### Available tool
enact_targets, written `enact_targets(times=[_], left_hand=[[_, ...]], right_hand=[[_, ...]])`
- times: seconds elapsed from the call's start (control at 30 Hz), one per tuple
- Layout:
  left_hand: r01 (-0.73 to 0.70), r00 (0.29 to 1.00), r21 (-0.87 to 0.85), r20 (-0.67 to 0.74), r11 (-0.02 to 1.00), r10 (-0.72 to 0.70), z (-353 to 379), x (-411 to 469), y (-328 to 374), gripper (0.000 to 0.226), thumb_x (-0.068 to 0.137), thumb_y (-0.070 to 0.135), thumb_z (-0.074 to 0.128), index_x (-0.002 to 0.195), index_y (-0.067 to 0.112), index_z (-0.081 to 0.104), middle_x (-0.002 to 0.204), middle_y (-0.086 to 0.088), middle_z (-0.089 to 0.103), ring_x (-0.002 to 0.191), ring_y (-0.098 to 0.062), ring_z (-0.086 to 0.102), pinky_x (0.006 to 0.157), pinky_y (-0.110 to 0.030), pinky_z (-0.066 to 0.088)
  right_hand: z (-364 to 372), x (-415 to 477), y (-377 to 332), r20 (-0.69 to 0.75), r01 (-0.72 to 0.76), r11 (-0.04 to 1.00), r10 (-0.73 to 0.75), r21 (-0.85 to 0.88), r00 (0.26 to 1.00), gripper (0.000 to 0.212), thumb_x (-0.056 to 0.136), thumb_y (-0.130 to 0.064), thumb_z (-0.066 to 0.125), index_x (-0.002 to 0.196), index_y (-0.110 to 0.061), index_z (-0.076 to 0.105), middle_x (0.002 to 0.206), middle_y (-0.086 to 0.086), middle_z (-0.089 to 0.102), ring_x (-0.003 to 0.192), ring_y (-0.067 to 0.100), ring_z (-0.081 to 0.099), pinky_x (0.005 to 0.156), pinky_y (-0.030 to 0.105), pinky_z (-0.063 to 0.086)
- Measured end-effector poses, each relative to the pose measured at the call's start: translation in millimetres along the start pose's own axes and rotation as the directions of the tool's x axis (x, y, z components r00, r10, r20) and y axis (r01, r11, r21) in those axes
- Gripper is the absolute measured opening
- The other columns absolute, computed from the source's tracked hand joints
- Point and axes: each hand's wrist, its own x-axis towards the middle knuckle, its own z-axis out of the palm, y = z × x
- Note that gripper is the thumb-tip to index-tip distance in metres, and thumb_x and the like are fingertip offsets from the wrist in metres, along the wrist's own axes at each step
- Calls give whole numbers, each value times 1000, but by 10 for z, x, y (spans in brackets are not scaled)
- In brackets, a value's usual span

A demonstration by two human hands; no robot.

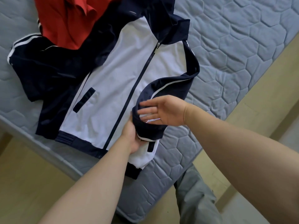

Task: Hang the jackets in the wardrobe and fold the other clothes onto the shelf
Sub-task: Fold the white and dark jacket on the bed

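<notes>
On the quilted blue-grey mattress (242, 46): navy-and-white track jacket (113, 70) lying flat, front up, collar at the far end, ribbed hem (68, 137) at the near edge. Zipper (137, 81) is closed up to the collar, with the pull (157, 45) just below it. Navy welt pocket (85, 98) shows on the white panel left of the zip.

The jacket's sleeve (169, 81) on the right of the view is navy with a white stripe. It loops off the shoulder and doubles back over the lower front panel, near the zip.

Left hand (134, 138): at the lower end of that sleeve, fingers curled round the fabric and gripping it. Fingertips are hidden under the cloth. The hand rests on the jacket's white panel just above the hem.

Right hand (161, 112): fingers straight and close together, palm turned to the left, holding nothing. It sits over the sleeve loop. The fingertips are motion-blurred, so I cannot tell whether they touch the fabric.

Red garment (69, 18) is crumpled at the far left, overlapping the jacket's shoulder. Below it is bunched navy fabric with white stripes (40, 65). Probably the other sleeve, but I cannot tell for sure.

Tan floor (32, 175) borders the mattress. The person's grey trouser leg (194, 199) is at the near corner.
</notes>
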Motion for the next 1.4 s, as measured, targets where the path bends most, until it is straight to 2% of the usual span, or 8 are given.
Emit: enact_targets(times=[0.23, 0.47, 0.57, 0.63, 0.7, 0.83, 1.1, 1.4], left_hand=[[20, 1000, -175, 10, 984, -18, -323, -45, 190, 74, 89, 76, 43, 124, 17, 71, 129, -13, 67, 114, -34, 67, 93, -49, 53], [-340, 908, -487, -393, 804, 146, -614, -12, 592, 52, 96, 56, 50, 121, 13, 63, 109, -18, 74, 95, -39, 73, 78, -54, 58], [-241, 691, 36, -695, 970, 198, -605, 25, 657, 76, 76, 81, 54, 120, 19, 62, 125, -6, 63, 104, -33, 67, 89, -51, 55], [-95, 496, 494, -729, 864, 471, -585, 26, 673, 80, 68, 83, 58, 119, 21, 58, 128, -1, 53, 107, -27, 61, 88, -47, 54], [22, 545, 738, -574, 674, 611, -575, 64, 676, 85, 67, 71, 73, 131, 20, 48, 135, -2, 46, 114, -28, 56, 90, -48, 52], [91, 651, 762, -533, 641, 540, -696, 136, 701, 68, 78, 10, 75, 136, 16, 39, 133, -10, 51, 104, -32, 58, 81, -40, 53], [210, 400, 772, -628, 600, 668, -917, 72, 837, 55, 82, -5, 58, 131, 9, 38, 137, -15, 44, 112, -37, 54, 91, -52, 49], [163, 325, 736, -669, 657, 669, -988, 132, 1044, 44, 84, 20, 57, 126, 10, 45, 130, -13, 53, 113, -37, 56, 96, -56, 47]], right_hand=[[-326, 266, -58, -776, 208, 978, -155, -31, 612, 28, 93, -3, 47, 116, -15, 54, 90, 7, 58, 68, 23, 57, 53, 29, 46], [-438, 416, -135, -825, -299, 782, -439, -546, 357, 59, 81, -19, 54, 137, -29, 38, 144, 7, 33, 129, 31, 38, 108, 44, 36], [-364, 471, -166, -678, -441, 515, -550, -735, 487, 74, 78, -28, 59, 145, -38, 29, 160, 9, 11, 143, 36, 16, 115, 48, 18], [-330, 514, -197, -536, -414, 341, -573, -844, 621, 80, 80, -37, 59, 150, -45, 22, 165, 4, 0, 149, 39, 1, 118, 56, 6], [-329, 577, -242, -415, -362, 212, -578, -908, 703, 78, 84, -43, 55, 153, -46, 20, 167, 1, -1, 150, 39, -8, 117, 62, -4], [-370, 657, -303, -328, -293, 160, -609, -943, 722, 70, 88, -43, 51, 153, -40, 26, 167, -1, 8, 152, 32, -8, 118, 61, -5], [-403, 603, -351, -524, -389, 384, -765, -837, 373, 40, 81, -14, 49, 121, -15, 54, 139, 7, 43, 133, 29, 33, 112, 45, 24], [-520, 723, -598, -500, -532, 168, -646, -830, 576, 103, 79, -7, 57, 157, -28, -7, 163, 12, -23, 150, 39, -16, 120, 59, 5]])
